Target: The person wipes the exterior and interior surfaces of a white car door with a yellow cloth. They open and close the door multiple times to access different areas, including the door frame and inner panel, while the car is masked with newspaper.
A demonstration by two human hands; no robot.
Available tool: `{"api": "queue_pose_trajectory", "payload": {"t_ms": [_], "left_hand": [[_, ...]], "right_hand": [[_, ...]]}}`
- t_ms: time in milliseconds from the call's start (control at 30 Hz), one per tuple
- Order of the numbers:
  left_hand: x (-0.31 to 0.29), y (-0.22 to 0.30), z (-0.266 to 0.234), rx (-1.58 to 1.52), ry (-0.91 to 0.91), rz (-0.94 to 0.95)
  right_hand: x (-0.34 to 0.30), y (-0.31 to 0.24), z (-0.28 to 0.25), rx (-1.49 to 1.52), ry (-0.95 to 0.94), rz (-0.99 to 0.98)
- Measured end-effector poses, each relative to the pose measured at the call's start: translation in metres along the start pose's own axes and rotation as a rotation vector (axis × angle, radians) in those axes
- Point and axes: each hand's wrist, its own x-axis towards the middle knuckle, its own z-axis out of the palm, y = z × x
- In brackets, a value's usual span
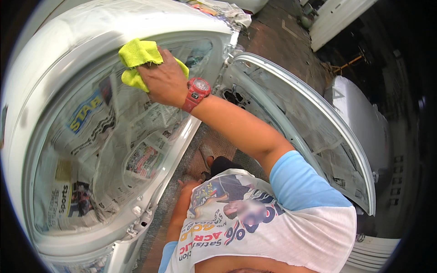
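Observation:
My right hand, at the end of an arm with a red wristwatch, is closed on a bright yellow-green cloth. It presses the bunched cloth against the upper part of a white car's window area, near the curved white frame. Newspaper sheets cover the inside of this window. Down beside my body hangs my left hand, small in the picture and partly hidden by my shirt. Its thumb stands apart from the fingers, and nothing shows in it.
On the right stands an opened car door with a curved window frame, also masked with newspaper. Below, my foot rests on a textured floor. Farther right are a silvery-grey covered form and a white panel.

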Motion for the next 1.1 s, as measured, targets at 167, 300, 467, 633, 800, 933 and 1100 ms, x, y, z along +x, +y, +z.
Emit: {"api": "queue_pose_trajectory", "payload": {"t_ms": [167, 300, 467, 633, 800, 933, 1100], "left_hand": [[-0.009, 0.026, -0.027, 0.018, -0.132, 0.010], [-0.018, 0.040, -0.050, 0.006, -0.176, -0.008], [-0.007, 0.023, -0.049, -0.175, -0.057, -0.191], [-0.011, -0.064, -0.003, -0.642, 0.145, -0.248], [-0.058, -0.121, 0.043, -0.897, 0.393, -0.596], [-0.085, -0.105, 0.049, -1.021, 0.398, -0.716], [-0.075, -0.060, 0.013, -1.053, 0.463, -0.560]], "right_hand": [[-0.008, 0.025, 0.011, 0.107, 0.143, -0.106], [-0.017, 0.068, 0.024, 0.101, 0.039, -0.136], [-0.081, 0.164, 0.051, 0.091, -0.054, 0.076], [-0.149, 0.280, 0.094, 0.307, -0.023, 0.892], [-0.153, 0.383, 0.145, 1.516, 1.060, 1.302], [-0.132, 0.412, 0.155, 1.786, 1.075, 1.351], [-0.079, 0.318, 0.107, 1.759, 1.055, 1.383]]}}
